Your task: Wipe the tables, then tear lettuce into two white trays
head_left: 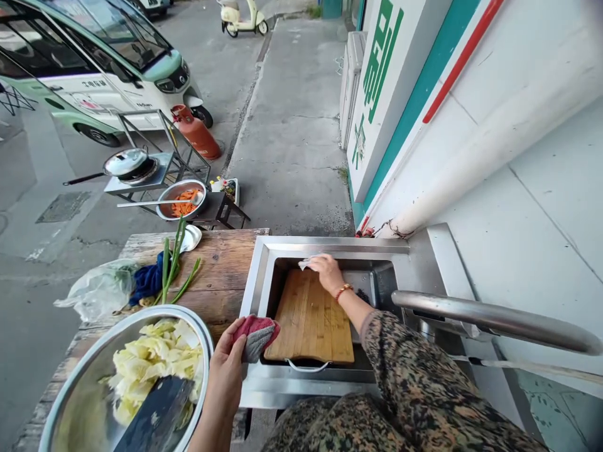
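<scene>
My left hand [227, 361] is closed on a folded red and grey cloth [260, 336] at the sink's near left edge. My right hand [325, 274] reaches over the far end of a wooden cutting board [311, 317], its fingers closed on a small whitish scrap [305, 264] whose kind I cannot make out. The board lies in the stainless steel sink [257, 276], over a wire handle [307, 366]. Left of my left hand, a metal bowl [70, 376] holds cut cabbage [151, 358], with a dark cleaver blade [157, 408] resting on it.
A curved metal faucet [494, 317] juts in from the right. Scallions [172, 270], a blue cloth [147, 279] and a plastic bag [98, 292] lie on the wooden table [226, 263]. Beyond stand a bowl of carrots [186, 204], a lidded pan [127, 164] and a gas cylinder [195, 133].
</scene>
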Demonstrator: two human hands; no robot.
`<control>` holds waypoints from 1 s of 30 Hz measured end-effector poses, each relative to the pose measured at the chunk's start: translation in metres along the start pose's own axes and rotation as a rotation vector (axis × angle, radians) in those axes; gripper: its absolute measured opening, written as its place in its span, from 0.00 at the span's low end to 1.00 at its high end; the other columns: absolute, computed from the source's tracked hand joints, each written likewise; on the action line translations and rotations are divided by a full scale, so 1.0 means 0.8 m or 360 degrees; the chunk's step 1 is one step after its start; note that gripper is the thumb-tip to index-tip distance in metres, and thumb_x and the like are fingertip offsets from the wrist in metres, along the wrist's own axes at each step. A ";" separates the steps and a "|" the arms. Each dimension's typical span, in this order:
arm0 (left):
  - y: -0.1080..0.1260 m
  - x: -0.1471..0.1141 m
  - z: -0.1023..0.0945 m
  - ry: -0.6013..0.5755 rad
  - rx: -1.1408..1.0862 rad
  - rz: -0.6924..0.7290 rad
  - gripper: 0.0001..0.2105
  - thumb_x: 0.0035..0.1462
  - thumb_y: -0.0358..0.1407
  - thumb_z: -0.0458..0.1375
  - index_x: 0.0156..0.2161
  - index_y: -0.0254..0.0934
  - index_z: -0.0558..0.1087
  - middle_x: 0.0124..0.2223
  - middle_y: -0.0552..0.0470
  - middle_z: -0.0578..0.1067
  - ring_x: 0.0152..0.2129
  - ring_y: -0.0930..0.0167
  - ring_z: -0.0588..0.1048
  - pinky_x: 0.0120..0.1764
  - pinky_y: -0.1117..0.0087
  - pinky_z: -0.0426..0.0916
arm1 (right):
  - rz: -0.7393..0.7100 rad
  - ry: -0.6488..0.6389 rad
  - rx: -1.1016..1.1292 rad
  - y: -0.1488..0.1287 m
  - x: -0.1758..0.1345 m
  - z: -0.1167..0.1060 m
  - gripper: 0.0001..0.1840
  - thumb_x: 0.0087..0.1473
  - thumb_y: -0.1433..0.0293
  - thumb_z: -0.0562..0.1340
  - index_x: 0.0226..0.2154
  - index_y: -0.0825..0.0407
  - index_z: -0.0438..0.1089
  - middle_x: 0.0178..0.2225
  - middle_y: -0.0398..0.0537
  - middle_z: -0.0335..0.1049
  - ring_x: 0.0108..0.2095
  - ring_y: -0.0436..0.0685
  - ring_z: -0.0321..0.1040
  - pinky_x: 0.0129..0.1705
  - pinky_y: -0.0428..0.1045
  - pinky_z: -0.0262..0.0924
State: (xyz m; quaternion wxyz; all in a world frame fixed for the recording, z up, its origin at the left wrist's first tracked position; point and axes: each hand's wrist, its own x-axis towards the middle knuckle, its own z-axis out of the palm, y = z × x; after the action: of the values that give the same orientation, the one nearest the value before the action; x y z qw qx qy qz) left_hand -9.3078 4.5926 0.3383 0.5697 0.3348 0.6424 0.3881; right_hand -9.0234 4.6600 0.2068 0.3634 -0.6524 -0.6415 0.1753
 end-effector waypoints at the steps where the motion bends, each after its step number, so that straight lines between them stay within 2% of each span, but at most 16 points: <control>1: 0.000 0.002 0.001 0.0000 0.0007 -0.0009 0.26 0.45 0.42 0.66 0.51 0.39 0.72 0.51 0.45 0.77 0.45 0.61 0.77 0.51 0.56 0.70 | 0.0078 0.0104 0.0001 0.019 -0.012 -0.018 0.21 0.55 0.82 0.53 0.37 0.47 0.77 0.43 0.44 0.76 0.48 0.56 0.64 0.54 0.54 0.57; 3: -0.002 0.006 0.004 0.0009 0.0022 -0.0034 0.26 0.44 0.42 0.66 0.50 0.38 0.72 0.51 0.45 0.77 0.45 0.60 0.77 0.51 0.56 0.70 | 0.0261 0.0323 -0.0018 0.053 -0.032 -0.059 0.21 0.53 0.81 0.51 0.36 0.49 0.77 0.41 0.48 0.76 0.46 0.58 0.66 0.54 0.57 0.57; 6: -0.005 0.009 0.010 0.0005 0.0014 -0.0053 0.26 0.42 0.42 0.67 0.49 0.38 0.73 0.50 0.44 0.77 0.45 0.60 0.77 0.51 0.56 0.71 | 0.0648 0.0918 -0.0084 0.090 -0.040 -0.113 0.24 0.51 0.80 0.49 0.44 0.51 0.74 0.48 0.53 0.71 0.50 0.60 0.64 0.56 0.60 0.54; 8: -0.005 0.009 0.013 -0.0016 0.0018 -0.0047 0.26 0.42 0.41 0.67 0.49 0.37 0.73 0.50 0.44 0.78 0.46 0.59 0.77 0.50 0.56 0.71 | 0.0936 0.1257 -0.0108 0.101 -0.032 -0.130 0.27 0.50 0.81 0.48 0.49 0.54 0.71 0.53 0.57 0.66 0.56 0.62 0.59 0.59 0.61 0.50; 9: -0.004 0.009 0.014 -0.0030 0.0024 -0.0045 0.26 0.41 0.41 0.67 0.49 0.37 0.73 0.49 0.44 0.78 0.45 0.59 0.77 0.50 0.56 0.72 | 0.1059 0.1321 -0.0106 0.101 -0.025 -0.131 0.28 0.50 0.81 0.48 0.51 0.55 0.70 0.55 0.59 0.63 0.58 0.63 0.57 0.60 0.62 0.48; 10: -0.004 0.008 0.015 -0.0049 0.0030 -0.0045 0.26 0.42 0.41 0.67 0.49 0.37 0.73 0.49 0.44 0.78 0.45 0.60 0.77 0.50 0.57 0.72 | 0.1149 0.1316 -0.0084 0.097 -0.019 -0.127 0.27 0.50 0.80 0.48 0.51 0.57 0.69 0.56 0.61 0.62 0.59 0.64 0.56 0.60 0.63 0.47; 12: -0.002 0.005 0.016 -0.0083 0.0026 -0.0039 0.27 0.42 0.41 0.67 0.50 0.37 0.73 0.49 0.45 0.78 0.46 0.60 0.77 0.50 0.58 0.72 | 0.1115 0.1097 0.0035 0.077 -0.007 -0.106 0.26 0.52 0.80 0.48 0.50 0.59 0.69 0.56 0.64 0.60 0.58 0.65 0.56 0.60 0.65 0.46; 14: 0.000 0.002 0.018 -0.0103 0.0020 -0.0027 0.27 0.42 0.40 0.67 0.50 0.38 0.73 0.48 0.46 0.79 0.45 0.61 0.77 0.49 0.58 0.72 | 0.0835 0.0733 0.0189 0.047 -0.004 -0.077 0.24 0.52 0.81 0.49 0.46 0.57 0.72 0.54 0.60 0.65 0.56 0.63 0.59 0.59 0.62 0.49; 16: 0.000 -0.001 0.020 -0.0117 0.0031 -0.0009 0.26 0.41 0.40 0.68 0.48 0.37 0.74 0.46 0.46 0.79 0.44 0.60 0.77 0.48 0.57 0.73 | 0.0577 0.0443 0.0307 0.015 -0.013 -0.053 0.23 0.49 0.84 0.51 0.39 0.53 0.76 0.46 0.51 0.73 0.49 0.58 0.66 0.55 0.54 0.57; 18: 0.001 -0.005 0.023 -0.0155 0.0049 0.0005 0.25 0.40 0.40 0.68 0.47 0.37 0.74 0.46 0.46 0.79 0.43 0.60 0.78 0.47 0.57 0.73 | 0.0432 0.0306 0.0382 -0.015 -0.034 -0.042 0.23 0.47 0.85 0.52 0.35 0.50 0.77 0.40 0.43 0.76 0.43 0.53 0.70 0.50 0.48 0.62; 19: 0.001 -0.007 0.024 -0.0179 0.0057 0.0010 0.25 0.40 0.40 0.68 0.47 0.37 0.74 0.45 0.46 0.79 0.43 0.61 0.78 0.47 0.58 0.73 | 0.0358 0.0268 0.0408 -0.028 -0.051 -0.044 0.23 0.48 0.85 0.52 0.35 0.49 0.77 0.41 0.42 0.76 0.43 0.52 0.70 0.49 0.48 0.63; 22: -0.002 -0.013 0.025 -0.0243 0.0074 0.0016 0.25 0.41 0.41 0.67 0.47 0.38 0.74 0.45 0.46 0.80 0.41 0.62 0.78 0.47 0.59 0.73 | 0.0158 0.0239 0.0325 -0.057 -0.116 -0.069 0.24 0.54 0.84 0.51 0.44 0.48 0.75 0.47 0.46 0.74 0.49 0.54 0.67 0.53 0.52 0.61; 25: -0.008 -0.018 0.024 -0.0289 0.0103 0.0021 0.24 0.41 0.40 0.67 0.46 0.37 0.74 0.45 0.47 0.79 0.40 0.63 0.78 0.46 0.59 0.73 | 0.0111 0.0177 0.0086 -0.066 -0.196 -0.109 0.23 0.58 0.80 0.51 0.48 0.47 0.74 0.50 0.49 0.72 0.51 0.57 0.64 0.55 0.56 0.60; 28: -0.018 -0.021 0.027 -0.0370 0.0116 0.0014 0.24 0.41 0.40 0.67 0.47 0.38 0.74 0.45 0.48 0.79 0.40 0.65 0.78 0.47 0.62 0.72 | 0.0204 0.0078 -0.0057 -0.055 -0.281 -0.147 0.23 0.59 0.78 0.51 0.49 0.44 0.73 0.50 0.46 0.73 0.50 0.58 0.64 0.54 0.58 0.60; 30: -0.024 -0.022 0.031 -0.0432 0.0119 0.0003 0.24 0.41 0.39 0.67 0.47 0.38 0.74 0.44 0.49 0.80 0.40 0.67 0.78 0.47 0.65 0.71 | 0.0370 0.0111 -0.0150 -0.040 -0.337 -0.166 0.24 0.59 0.78 0.51 0.49 0.41 0.73 0.50 0.45 0.73 0.50 0.59 0.64 0.54 0.58 0.60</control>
State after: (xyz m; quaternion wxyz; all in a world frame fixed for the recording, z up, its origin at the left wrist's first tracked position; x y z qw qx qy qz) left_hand -9.2804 4.5709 0.3289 0.6381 0.4057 0.5733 0.3155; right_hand -8.9851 4.3641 0.2549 0.3316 -0.7444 -0.5562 0.1632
